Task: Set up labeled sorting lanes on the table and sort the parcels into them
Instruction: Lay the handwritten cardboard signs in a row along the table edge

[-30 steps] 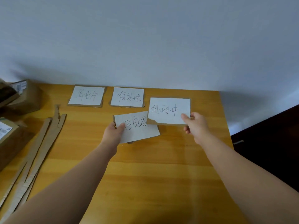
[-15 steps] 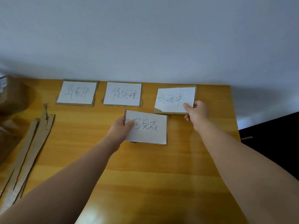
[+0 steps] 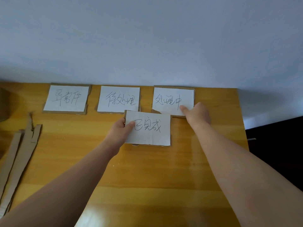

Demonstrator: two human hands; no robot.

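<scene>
A plain, pale bluish-grey wall [image 3: 147, 38] fills the far half of the view. It is bare and evenly lit, darkening to a soft shadow where it meets the table. The table [image 3: 147, 169] is wooden, warm yellow-orange, with grain bands running left to right, and its far edge stands against the wall. Its glossy top shows faint glare near the centre. Past the table's right edge lies dark floor [image 3: 278, 153], with a lighter strip [image 3: 268, 119] along the wall's foot.

Glossy varnished wooden table [image 3: 147, 169] with smooth yellow grain, label cards [image 3: 65, 99] of matt white paper on brown corrugated cardboard with rough torn edges, matt brown cardboard strips [image 3: 19, 153], smooth matt painted wall [image 3: 147, 38]
</scene>
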